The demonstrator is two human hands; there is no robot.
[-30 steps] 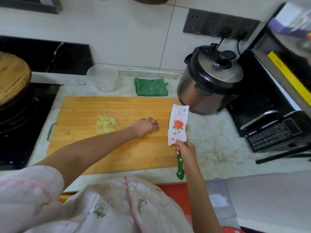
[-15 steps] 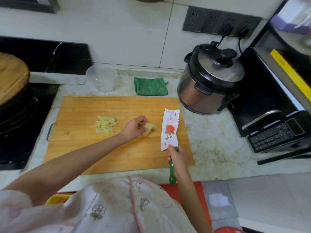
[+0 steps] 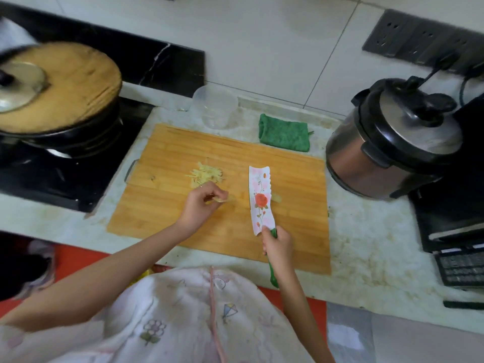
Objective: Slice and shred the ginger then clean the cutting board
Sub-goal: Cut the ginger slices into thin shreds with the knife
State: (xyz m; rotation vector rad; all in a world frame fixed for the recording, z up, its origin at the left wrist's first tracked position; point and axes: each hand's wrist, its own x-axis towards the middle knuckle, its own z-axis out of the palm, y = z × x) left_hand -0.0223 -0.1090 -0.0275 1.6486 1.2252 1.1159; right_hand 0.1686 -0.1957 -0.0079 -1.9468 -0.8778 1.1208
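Ok, head cam: our L hand (image 3: 199, 208) pinches a thin ginger slice (image 3: 218, 199) over the cutting board (image 3: 170, 153), can't tell if touching. R hand (image 3: 277, 244) grips the knife (image 3: 260, 200) by its green handle, blade over board. A ginger chunk (image 3: 277, 198) peeks out just right of blade. The shred pile (image 3: 207, 175) sits behind L hand. A green cloth (image 3: 284, 136) lies behind board.

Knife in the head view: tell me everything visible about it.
The knife has a broad white-pink blade printed with a red rose, its far end wavy, and a green handle, plastic-looking. The right-hand grip holds the handle. The blade points away over the cutting board, printed side showing, with a ginger piece just right of it.
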